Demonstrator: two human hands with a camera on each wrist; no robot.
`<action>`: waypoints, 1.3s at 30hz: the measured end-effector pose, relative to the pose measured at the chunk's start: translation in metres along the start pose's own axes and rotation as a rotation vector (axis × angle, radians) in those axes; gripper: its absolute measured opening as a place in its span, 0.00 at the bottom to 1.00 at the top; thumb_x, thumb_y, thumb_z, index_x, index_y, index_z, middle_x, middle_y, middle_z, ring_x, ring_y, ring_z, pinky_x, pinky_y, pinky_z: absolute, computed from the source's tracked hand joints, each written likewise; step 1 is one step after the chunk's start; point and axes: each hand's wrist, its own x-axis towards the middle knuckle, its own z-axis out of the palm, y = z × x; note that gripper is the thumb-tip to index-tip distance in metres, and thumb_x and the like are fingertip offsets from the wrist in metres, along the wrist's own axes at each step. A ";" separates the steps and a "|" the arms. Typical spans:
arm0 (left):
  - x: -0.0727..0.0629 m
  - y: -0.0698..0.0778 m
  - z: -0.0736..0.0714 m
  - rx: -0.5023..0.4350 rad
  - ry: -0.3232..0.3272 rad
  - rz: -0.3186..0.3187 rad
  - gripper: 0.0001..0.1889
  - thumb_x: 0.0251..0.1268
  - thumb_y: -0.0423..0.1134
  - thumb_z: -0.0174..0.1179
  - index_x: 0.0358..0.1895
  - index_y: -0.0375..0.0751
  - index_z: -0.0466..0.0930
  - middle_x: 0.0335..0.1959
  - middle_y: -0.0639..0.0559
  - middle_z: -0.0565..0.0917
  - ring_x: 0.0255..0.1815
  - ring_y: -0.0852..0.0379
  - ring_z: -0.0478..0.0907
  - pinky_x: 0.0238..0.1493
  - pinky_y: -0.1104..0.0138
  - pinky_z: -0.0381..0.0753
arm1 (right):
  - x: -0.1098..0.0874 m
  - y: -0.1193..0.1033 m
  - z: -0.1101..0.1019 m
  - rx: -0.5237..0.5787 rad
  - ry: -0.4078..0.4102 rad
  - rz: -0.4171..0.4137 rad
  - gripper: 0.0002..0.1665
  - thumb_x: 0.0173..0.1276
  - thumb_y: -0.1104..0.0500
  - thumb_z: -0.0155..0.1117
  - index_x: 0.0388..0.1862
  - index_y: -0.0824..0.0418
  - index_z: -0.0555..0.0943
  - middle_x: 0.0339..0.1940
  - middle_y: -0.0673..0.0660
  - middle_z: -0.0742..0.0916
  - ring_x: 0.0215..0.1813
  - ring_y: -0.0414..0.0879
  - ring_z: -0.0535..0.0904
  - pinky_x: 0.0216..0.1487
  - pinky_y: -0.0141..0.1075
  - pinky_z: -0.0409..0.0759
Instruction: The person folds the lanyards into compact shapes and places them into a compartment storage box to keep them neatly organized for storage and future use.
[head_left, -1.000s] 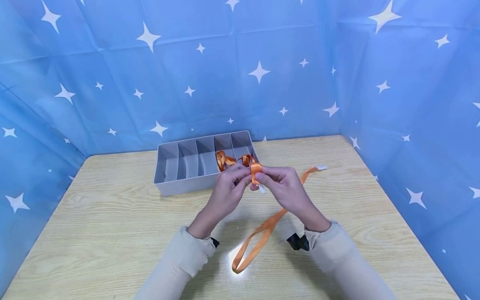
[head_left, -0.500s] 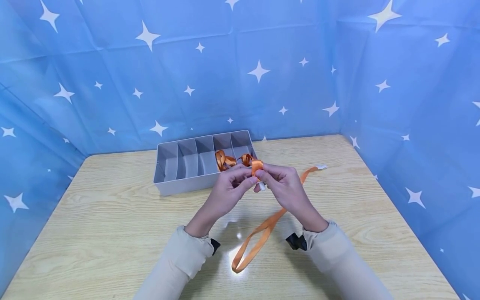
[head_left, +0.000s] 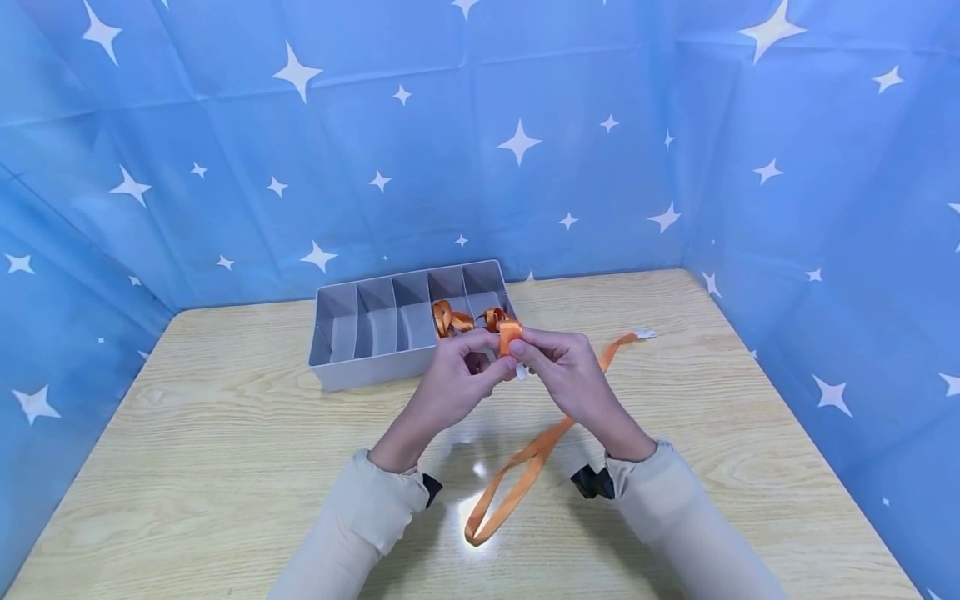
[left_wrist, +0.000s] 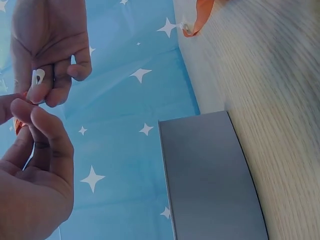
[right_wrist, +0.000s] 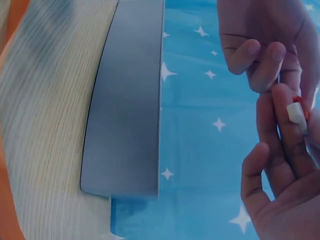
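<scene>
Between both hands, above the tray's near right corner, is an orange lanyard [head_left: 510,337] wound into a flat roll, its white plastic clip [head_left: 521,372] poking out below. My right hand [head_left: 570,375] pinches the roll between thumb and forefinger. From the other side my left hand [head_left: 453,375] pinches it too, fingertips meeting those of the right. In the right wrist view the white clip [right_wrist: 296,114] lies against the right fingers, with little of the orange band visible. A second orange lanyard [head_left: 536,450] lies loose on the table under the right forearm, looped at its near end.
Behind the hands stands a grey divided tray [head_left: 367,369]. Coiled orange lanyards lie in its two right compartments, one coil [head_left: 450,318] in the second from the right. The loose lanyard's white clip [head_left: 645,334] points right. A blue star-patterned curtain [head_left: 517,208] borders the wooden table [head_left: 225,467].
The band has been wound tighter into a more compact roll, and the left fingers have shifted around it. The tray and the loose lanyard have stayed put.
</scene>
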 end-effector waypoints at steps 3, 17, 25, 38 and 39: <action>0.001 0.000 0.000 -0.020 0.003 -0.015 0.03 0.66 0.33 0.65 0.38 0.36 0.85 0.19 0.50 0.75 0.14 0.58 0.67 0.16 0.70 0.65 | 0.001 0.000 0.000 -0.002 -0.013 -0.013 0.16 0.76 0.60 0.58 0.58 0.63 0.84 0.16 0.53 0.69 0.17 0.43 0.56 0.18 0.33 0.55; 0.002 -0.003 -0.015 0.057 0.068 -0.037 0.07 0.68 0.32 0.63 0.45 0.32 0.84 0.28 0.44 0.78 0.15 0.53 0.73 0.16 0.70 0.69 | 0.000 0.006 -0.006 0.018 -0.060 -0.014 0.21 0.79 0.58 0.55 0.66 0.61 0.77 0.54 0.61 0.87 0.51 0.44 0.85 0.59 0.37 0.77; 0.009 -0.008 -0.033 0.190 0.186 -0.041 0.08 0.66 0.31 0.64 0.44 0.29 0.85 0.31 0.42 0.80 0.18 0.51 0.74 0.18 0.72 0.72 | 0.013 0.018 -0.005 -0.020 0.055 -0.035 0.23 0.77 0.59 0.57 0.68 0.61 0.75 0.61 0.61 0.83 0.60 0.49 0.81 0.59 0.34 0.77; 0.017 -0.027 -0.077 0.593 0.361 -0.206 0.12 0.66 0.38 0.65 0.44 0.31 0.86 0.32 0.43 0.82 0.26 0.51 0.75 0.24 0.66 0.72 | 0.036 0.047 -0.001 -0.070 0.085 0.036 0.31 0.75 0.57 0.61 0.75 0.59 0.68 0.73 0.58 0.73 0.71 0.56 0.70 0.65 0.53 0.70; 0.018 -0.029 -0.080 0.605 0.362 -0.221 0.12 0.66 0.38 0.65 0.44 0.31 0.86 0.32 0.43 0.82 0.26 0.51 0.74 0.24 0.66 0.71 | 0.038 0.048 -0.001 -0.077 0.083 0.042 0.32 0.75 0.57 0.61 0.75 0.60 0.67 0.73 0.59 0.72 0.71 0.57 0.70 0.65 0.53 0.70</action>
